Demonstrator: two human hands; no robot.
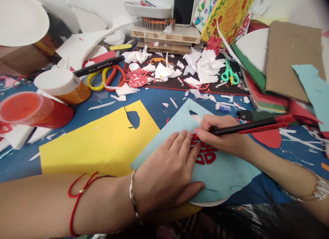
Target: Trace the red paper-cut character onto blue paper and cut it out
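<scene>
A sheet of light blue paper (pixel 231 174) lies at an angle on the table, with a white edge showing beneath it. On it rests a red paper-cut character (pixel 207 155), partly covered by my fingers. My left hand (pixel 167 167) lies flat across the blue paper, fingers stretched out and touching the cut-out's left side. My right hand (pixel 218 131) is closed around a black-and-red pen-shaped tool (pixel 246 126); its tip is hidden. The fingertips of my right hand meet the cut-out's top edge. Near them, a hole is cut in the blue paper.
Yellow paper (pixel 102 139) with a cut hole lies left. Beyond are a red jar (pixel 38 110), a white-lidded jar (pixel 61 85), a black marker (pixel 100 65), orange-and-yellow-handled scissors (pixel 105 78), green scissors (pixel 229 73) and paper scraps (pixel 208 66). Cardboard (pixel 293 57) stands right.
</scene>
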